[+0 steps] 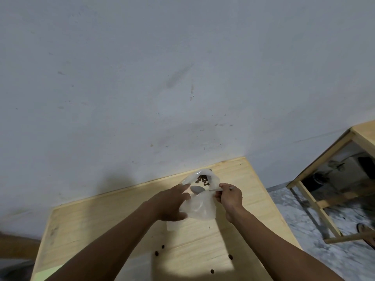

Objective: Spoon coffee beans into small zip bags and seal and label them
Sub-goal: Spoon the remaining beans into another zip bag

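Stray beans [212, 271] nearest, left hand [172, 203] gripping clear bag [199, 207], right hand [230, 196] pinching spoon [197, 189] above.

The wooden surface [101, 224] lies bare along its left half, wide enough for a hand to pass. Its far edge stands against the wall [142, 78], which shuts off any reach beyond. Near the far right corner a plastic bag of coffee beans [203, 178] sits in the way, with the left hand [172, 203], the right hand [230, 196], a spoon [197, 189] and a small clear bag [199, 209] crowded just in front of it. Loose beans [162, 246] dot the near middle. Right of the surface, floor [294, 216] separates it from a second wooden table [316, 159].
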Action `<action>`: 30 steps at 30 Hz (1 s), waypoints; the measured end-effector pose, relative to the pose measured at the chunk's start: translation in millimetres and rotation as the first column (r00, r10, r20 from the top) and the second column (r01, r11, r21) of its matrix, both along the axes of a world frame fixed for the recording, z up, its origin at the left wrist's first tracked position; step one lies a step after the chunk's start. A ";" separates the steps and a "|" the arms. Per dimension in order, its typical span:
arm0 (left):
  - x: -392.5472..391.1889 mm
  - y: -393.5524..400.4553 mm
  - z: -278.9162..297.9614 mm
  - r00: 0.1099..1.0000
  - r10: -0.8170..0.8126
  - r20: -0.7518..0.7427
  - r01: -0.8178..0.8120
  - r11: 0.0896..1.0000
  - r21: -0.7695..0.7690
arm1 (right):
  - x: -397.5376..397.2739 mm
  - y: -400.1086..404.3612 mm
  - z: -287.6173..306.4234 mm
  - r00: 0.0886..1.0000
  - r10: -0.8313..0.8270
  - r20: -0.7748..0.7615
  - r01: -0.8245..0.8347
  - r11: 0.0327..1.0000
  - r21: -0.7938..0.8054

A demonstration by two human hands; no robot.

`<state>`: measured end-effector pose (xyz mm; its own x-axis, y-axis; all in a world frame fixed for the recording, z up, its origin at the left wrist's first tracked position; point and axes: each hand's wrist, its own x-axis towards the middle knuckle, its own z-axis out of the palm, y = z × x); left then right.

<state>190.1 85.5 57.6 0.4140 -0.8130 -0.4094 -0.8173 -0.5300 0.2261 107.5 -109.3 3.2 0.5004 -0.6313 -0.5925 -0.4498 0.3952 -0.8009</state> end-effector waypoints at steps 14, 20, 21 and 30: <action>-10.7 20.7 7.0 0.997 0.068 -0.042 -0.078 0.946 -0.314 | 17.3 14.3 17.4 0.845 -0.501 0.186 0.394 0.820 0.416; -15.0 21.8 8.5 0.987 0.149 -0.064 -0.162 0.907 -0.388 | 10.3 11.2 19.4 0.918 -0.306 0.251 0.226 0.926 0.302; -16.1 22.3 6.3 0.983 0.169 -0.075 -0.185 0.900 -0.395 | 7.6 12.3 20.1 0.932 -0.262 0.249 0.195 0.944 0.265; -31.2 26.1 -24.6 0.953 0.287 -0.096 -0.302 0.899 -0.318 | -26.0 2.3 17.6 0.973 -0.011 0.229 -0.015 0.994 0.109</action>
